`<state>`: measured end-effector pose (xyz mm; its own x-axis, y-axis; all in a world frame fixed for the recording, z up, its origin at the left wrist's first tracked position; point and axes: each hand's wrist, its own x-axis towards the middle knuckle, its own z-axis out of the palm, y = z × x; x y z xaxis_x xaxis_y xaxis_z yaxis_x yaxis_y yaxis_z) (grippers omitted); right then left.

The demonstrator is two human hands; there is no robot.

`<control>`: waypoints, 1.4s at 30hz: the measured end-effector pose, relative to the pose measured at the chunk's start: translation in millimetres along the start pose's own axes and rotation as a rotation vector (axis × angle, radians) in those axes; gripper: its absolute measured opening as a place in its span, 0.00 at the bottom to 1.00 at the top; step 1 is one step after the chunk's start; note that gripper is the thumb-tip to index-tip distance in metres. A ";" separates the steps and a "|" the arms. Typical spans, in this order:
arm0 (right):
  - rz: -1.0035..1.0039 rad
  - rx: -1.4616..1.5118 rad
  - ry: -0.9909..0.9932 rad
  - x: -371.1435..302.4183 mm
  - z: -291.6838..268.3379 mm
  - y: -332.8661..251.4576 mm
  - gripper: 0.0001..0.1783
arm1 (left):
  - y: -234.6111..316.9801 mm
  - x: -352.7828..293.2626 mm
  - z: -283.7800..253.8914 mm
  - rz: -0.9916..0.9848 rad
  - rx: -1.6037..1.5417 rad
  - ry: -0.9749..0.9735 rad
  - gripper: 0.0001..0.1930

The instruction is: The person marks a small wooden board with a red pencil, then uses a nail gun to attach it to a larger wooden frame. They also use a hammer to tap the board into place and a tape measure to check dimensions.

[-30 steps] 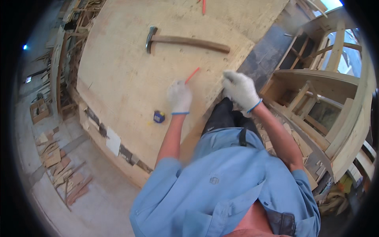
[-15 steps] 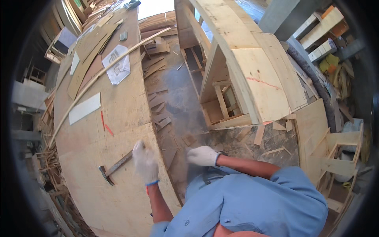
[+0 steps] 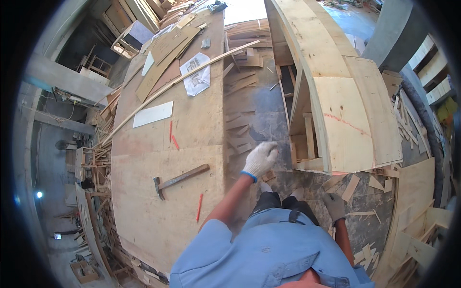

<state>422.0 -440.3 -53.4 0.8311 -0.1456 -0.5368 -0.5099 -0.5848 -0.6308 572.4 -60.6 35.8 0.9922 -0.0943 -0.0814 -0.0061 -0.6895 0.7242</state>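
Observation:
My left hand [image 3: 261, 158], in a white knit glove with a blue cuff, is in the air just right of the bench edge. Its fingers are curled in and nothing shows in them. Lower and to the right, my gloved right hand [image 3: 334, 207] hangs beside my leg over the floor; its fingers are too foreshortened to read. A hammer [image 3: 182, 178] with a worn wooden handle lies on the plywood bench [image 3: 144, 206], left of my left hand. Near it, closer to me, lies a thin red stick [image 3: 199, 207]. Two more red pieces [image 3: 171, 131] lie farther up the bench.
A long wooden strip [image 3: 177, 91] crosses the bench beside a white panel [image 3: 153, 114] and a paper drawing [image 3: 196, 74]. A plywood cabinet frame [image 3: 343, 105] stands to the right of the aisle. Wood offcuts [image 3: 352, 188] litter the floor.
My left hand has left the hammer's handle end and moved right, off the bench. My right hand has dropped to my right side. The view has shifted, bringing the hammer and the near red stick into full sight.

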 end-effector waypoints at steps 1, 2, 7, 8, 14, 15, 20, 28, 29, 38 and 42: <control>-0.021 -0.004 0.001 3.1 2.6 11.0 0.23 | -0.1 -4.8 5.6 -0.006 0.007 -0.068 0.22; -0.045 -0.008 -0.002 7.2 5.9 20.7 0.23 | 1.6 -11.2 9.4 -0.033 0.025 -0.098 0.22; -0.277 -0.063 -0.014 21.6 1.7 6.8 0.24 | 5.3 -37.8 10.6 -0.144 0.055 -0.140 0.21; -0.278 -0.033 -0.032 27.5 3.2 1.7 0.23 | 5.4 -43.5 8.1 -0.163 0.043 -0.127 0.20; -0.196 -0.038 -0.143 52.0 3.0 -38.9 0.18 | -25.0 -38.2 -3.3 -0.182 0.118 -0.049 0.20; -0.183 -0.060 -0.141 62.7 7.3 -35.4 0.18 | -28.5 -30.2 -7.6 -0.179 0.131 -0.041 0.20; -0.292 0.131 0.003 84.2 35.9 17.9 0.25 | -93.7 62.8 -31.4 -0.101 0.242 0.017 0.19; 0.266 0.264 -0.036 91.1 81.3 30.6 0.26 | -171.0 338.6 -113.0 0.035 0.746 0.289 0.19; 0.323 0.277 -0.031 87.1 88.2 27.8 0.26 | -177.9 376.6 -122.4 0.057 0.802 0.305 0.18; 0.573 0.478 -0.020 57.6 139.6 -32.7 0.28 | -259.6 545.2 -168.0 0.148 1.018 0.350 0.13; 0.498 0.554 -0.036 70.6 165.6 -56.8 0.28 | -271.8 546.8 -173.0 0.233 1.081 0.300 0.04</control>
<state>472.9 -285.2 -148.2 0.4698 -0.2566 -0.8447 -0.8691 0.0331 -0.4934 1138.1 199.5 -87.1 0.9419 -0.2258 0.2489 -0.1534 -0.9479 -0.2792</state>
